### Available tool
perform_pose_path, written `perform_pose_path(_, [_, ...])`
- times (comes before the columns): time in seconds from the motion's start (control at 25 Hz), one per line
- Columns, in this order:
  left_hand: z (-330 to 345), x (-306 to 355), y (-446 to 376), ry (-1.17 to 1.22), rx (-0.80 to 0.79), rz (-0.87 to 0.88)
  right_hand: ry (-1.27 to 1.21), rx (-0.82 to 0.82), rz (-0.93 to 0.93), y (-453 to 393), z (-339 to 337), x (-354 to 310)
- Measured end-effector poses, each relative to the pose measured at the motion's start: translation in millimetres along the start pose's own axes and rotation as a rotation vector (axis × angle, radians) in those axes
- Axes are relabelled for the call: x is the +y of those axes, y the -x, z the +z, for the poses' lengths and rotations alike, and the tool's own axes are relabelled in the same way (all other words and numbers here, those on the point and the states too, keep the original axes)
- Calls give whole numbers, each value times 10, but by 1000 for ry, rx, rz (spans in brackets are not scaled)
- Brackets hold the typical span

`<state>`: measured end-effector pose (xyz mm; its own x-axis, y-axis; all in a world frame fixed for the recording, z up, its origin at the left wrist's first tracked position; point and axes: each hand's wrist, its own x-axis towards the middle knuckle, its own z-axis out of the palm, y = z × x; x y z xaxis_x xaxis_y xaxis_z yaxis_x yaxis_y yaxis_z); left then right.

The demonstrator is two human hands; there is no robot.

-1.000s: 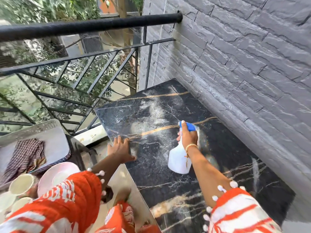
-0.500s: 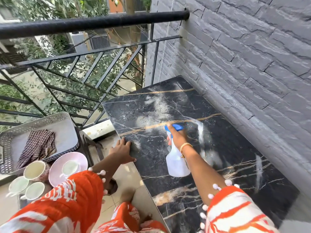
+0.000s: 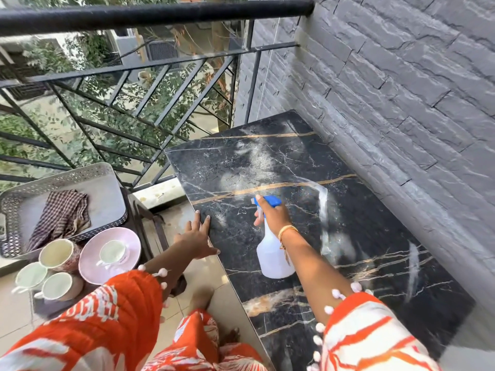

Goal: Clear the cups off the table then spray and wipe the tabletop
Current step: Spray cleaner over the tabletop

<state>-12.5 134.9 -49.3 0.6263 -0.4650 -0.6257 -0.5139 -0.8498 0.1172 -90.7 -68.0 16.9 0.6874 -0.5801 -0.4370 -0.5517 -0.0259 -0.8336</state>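
Observation:
A black marble tabletop (image 3: 375,215) with gold veins runs along the grey wall; wet, misted patches show on its far half. My right hand (image 3: 273,214) grips a white spray bottle (image 3: 272,257) with a blue trigger head, held above the middle of the table and aimed at the far end. My left hand (image 3: 197,236) rests with straight fingers on the table's left edge. Several pale cups (image 3: 55,253) and a pink saucer (image 3: 108,254) with a cup on it stand on a low stand at the lower left. A checked cloth (image 3: 63,214) lies in a silver tray (image 3: 107,194).
A black metal railing (image 3: 150,12) closes the balcony behind the table and tray. The grey stone wall (image 3: 401,89) borders the table's right side. Tiled floor (image 3: 203,271) shows between the table and the low stand.
The view has swung left, bringing the tray and cups further in. My right hand has carried the bottle slightly left over the table. The left hand stays on the edge.

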Motion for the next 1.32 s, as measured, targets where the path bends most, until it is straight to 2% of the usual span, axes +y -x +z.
perform_pose_path(0.2, [32,56,10,16,-25,-29,49,17,51,3,-24,102])
perform_pose_path(0.32, [32,90,40,-84,47,-31,-3,98,130,-3,-138,108])
perform_pose_path(0.52, [-56,160,29,-158,176,5,-40,271,44,5,-522,139])
perform_pose_path(0.68, [-190,457,-91,-81,171,73,-129,298,63,-24,-744,173])
perform_pose_path(0.88, [-319,851,-256,-127,135,172,-157,509,150,-23,-921,254])
perform_pose_path(1.04, [-502,1043,-519,-114,95,227,-303,579,288,-119,-1017,302])
perform_pose_path(1.2, [-701,1190,-773,-130,109,279,-254,680,284,-170,-1219,294])
perform_pose_path(1.32, [-821,1273,-969,-142,108,302,-385,611,263,-312,-1333,257])
